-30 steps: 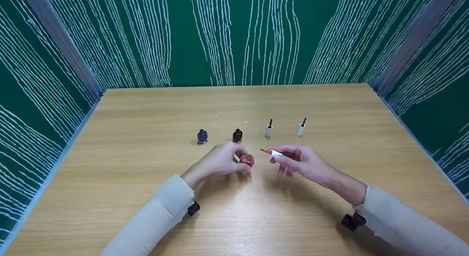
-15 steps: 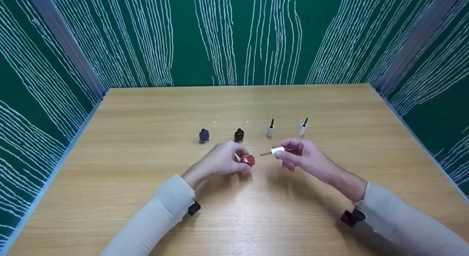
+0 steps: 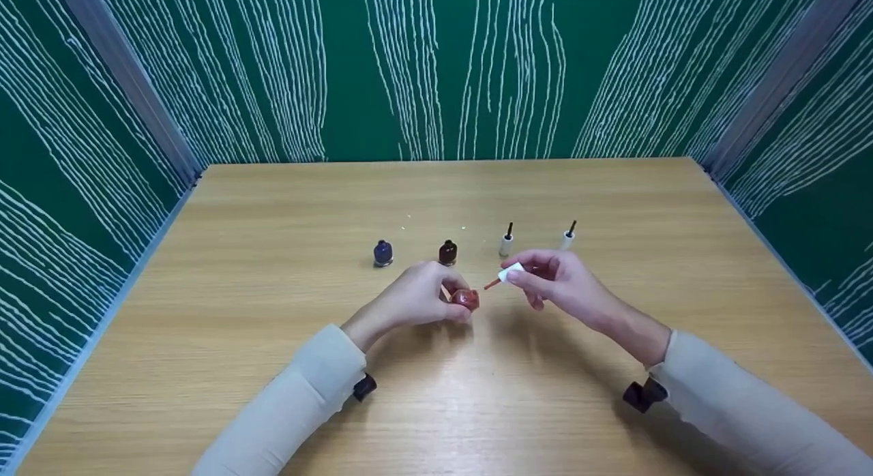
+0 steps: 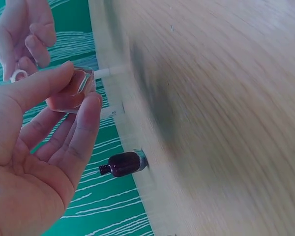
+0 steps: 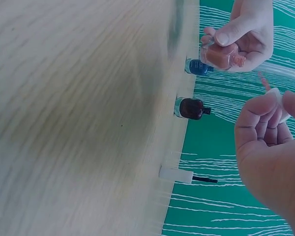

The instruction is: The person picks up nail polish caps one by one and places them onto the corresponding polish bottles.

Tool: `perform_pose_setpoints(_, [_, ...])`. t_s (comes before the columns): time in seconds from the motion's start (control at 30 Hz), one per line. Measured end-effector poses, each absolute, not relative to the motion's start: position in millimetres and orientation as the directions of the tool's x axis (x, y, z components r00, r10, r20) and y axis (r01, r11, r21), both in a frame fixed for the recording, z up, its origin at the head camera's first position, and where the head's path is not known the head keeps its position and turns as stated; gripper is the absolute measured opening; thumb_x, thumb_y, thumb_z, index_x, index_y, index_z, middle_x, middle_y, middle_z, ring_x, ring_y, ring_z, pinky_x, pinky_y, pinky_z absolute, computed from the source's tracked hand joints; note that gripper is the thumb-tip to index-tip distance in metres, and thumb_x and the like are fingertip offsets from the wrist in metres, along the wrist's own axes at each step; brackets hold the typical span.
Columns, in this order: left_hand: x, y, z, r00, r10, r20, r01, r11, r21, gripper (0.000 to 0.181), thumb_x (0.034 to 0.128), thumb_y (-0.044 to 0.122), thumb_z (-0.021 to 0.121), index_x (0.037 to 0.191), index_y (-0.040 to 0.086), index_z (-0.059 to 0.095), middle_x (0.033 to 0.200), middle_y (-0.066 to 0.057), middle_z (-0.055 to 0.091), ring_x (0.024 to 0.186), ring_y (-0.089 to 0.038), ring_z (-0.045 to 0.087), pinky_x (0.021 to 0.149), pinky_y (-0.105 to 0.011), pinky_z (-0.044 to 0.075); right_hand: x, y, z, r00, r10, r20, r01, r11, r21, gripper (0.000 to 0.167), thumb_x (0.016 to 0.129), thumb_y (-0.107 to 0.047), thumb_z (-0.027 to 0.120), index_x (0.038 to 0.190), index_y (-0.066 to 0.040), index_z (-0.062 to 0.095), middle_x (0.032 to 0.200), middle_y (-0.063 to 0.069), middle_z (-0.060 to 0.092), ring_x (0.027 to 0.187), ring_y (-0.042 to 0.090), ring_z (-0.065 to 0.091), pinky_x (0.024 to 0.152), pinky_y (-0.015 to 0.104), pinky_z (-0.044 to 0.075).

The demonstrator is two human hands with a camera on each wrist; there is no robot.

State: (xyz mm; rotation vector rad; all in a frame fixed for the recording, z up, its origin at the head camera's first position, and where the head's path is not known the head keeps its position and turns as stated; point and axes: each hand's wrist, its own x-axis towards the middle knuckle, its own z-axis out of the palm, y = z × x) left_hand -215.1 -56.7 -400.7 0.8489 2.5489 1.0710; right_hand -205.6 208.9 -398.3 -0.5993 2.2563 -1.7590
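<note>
My left hand (image 3: 421,295) pinches a small glass nail polish bottle (image 3: 466,299) of orange-red polish between thumb and fingers, above the table. In the right wrist view its uncapped neck shows. My right hand (image 3: 563,285) pinches the white cap of a nail polish brush (image 3: 510,272). The brush's orange-coated tip slants down to the left, apart from the bottle's neck. Behind the left hand stand an open dark red bottle (image 3: 448,252) and an open blue bottle (image 3: 383,253). Two white brush caps stand brush-up at the right, one nearer (image 3: 506,244), one farther (image 3: 569,239).
The wooden table (image 3: 273,210) is bordered by green walls (image 3: 457,73) with white wavy lines. Several tiny white specks lie on the tabletop behind the bottles. A dark wrist camera (image 3: 644,394) sits under the right sleeve.
My right hand has moved slightly up and away from me, and the brush has turned so its tip points more downward. My left hand still holds the orange-red bottle, now tilted slightly differently.
</note>
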Motion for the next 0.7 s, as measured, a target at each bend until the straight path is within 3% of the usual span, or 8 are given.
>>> perform_pose_setpoints(0.17, [-214.1, -55.1, -399.4, -0.800, 0.599, -0.007, 0.412, 0.559, 0.720, 0.020, 0.0831, 0.015, 0.085, 0.103, 0.014, 0.078, 0.085, 0.013, 0.071, 0.084, -0.016, 0.066, 0.073, -0.028, 0.051, -205.7, 207.7, -399.5, -0.886, -0.457, 0.082, -0.183, 0.181, -0.966, 0.028, 0.096, -0.023, 0.073, 0.118, -0.006, 0.070, 0.080, 0.023, 0.059, 0.063, 0.020, 0.054, 0.057, 0.026, 0.049])
perform_pose_setpoints(0.6, [-212.9, -50.5, -399.2, -0.795, 0.607, -0.011, 0.415, 0.556, 0.720, 0.015, 0.0844, 0.017, 0.083, 0.099, 0.016, 0.079, 0.084, 0.013, 0.071, 0.083, -0.014, 0.065, 0.075, -0.029, 0.049, -203.9, 206.7, -403.9, -0.871, -0.484, 0.087, -0.189, 0.166, -0.968, 0.027, 0.097, -0.020, 0.071, 0.119, -0.004, 0.070, 0.073, 0.011, 0.059, 0.062, 0.017, 0.054, 0.057, 0.024, 0.046])
perform_pose_setpoints(0.7, [-213.3, -49.9, -400.5, -0.792, 0.611, -0.005, 0.427, 0.559, 0.711, 0.015, 0.0842, 0.017, 0.083, 0.098, 0.016, 0.079, 0.083, 0.014, 0.071, 0.082, -0.012, 0.065, 0.075, -0.028, 0.050, -202.9, 206.4, -404.0, -0.871, -0.484, 0.085, -0.181, 0.155, -0.971, 0.028, 0.097, -0.019, 0.072, 0.120, -0.004, 0.069, 0.075, 0.016, 0.059, 0.062, 0.017, 0.054, 0.057, 0.024, 0.046])
